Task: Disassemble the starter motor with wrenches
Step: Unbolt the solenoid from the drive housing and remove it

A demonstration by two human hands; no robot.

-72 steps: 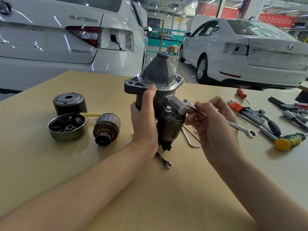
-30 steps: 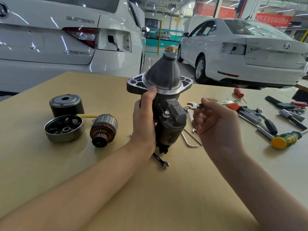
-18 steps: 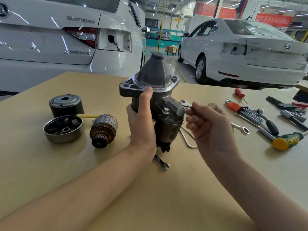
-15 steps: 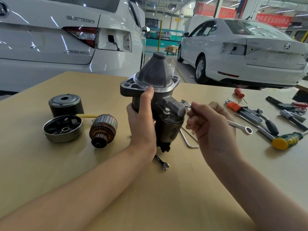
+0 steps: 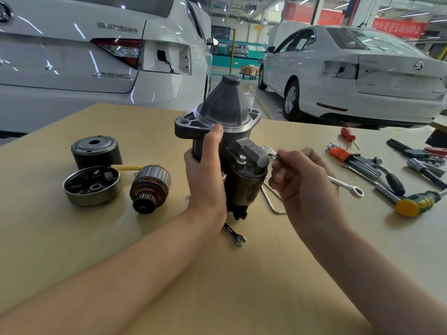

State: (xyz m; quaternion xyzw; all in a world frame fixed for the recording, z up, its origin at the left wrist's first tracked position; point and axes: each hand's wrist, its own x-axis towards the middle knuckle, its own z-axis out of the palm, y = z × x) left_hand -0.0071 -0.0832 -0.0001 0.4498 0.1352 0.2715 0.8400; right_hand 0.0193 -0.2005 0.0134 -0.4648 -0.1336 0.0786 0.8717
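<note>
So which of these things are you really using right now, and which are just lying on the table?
In use:
- starter motor, gripped upright by the left hand
- wrench, held by the right hand, its open end at the motor

Just lying about:
- armature
- two round housings
- small wrench
- hex keys
- yellow-handled screwdriver

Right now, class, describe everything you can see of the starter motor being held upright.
The starter motor stands upright on the table, cone-shaped grey nose on top above a bolt-hole flange. Its body looks like dark, worn cast metal, with a blocky cap and a small bolt at the side. The left hand grips the body; the right hand holds a wrench to a fitting on its right side.
</note>
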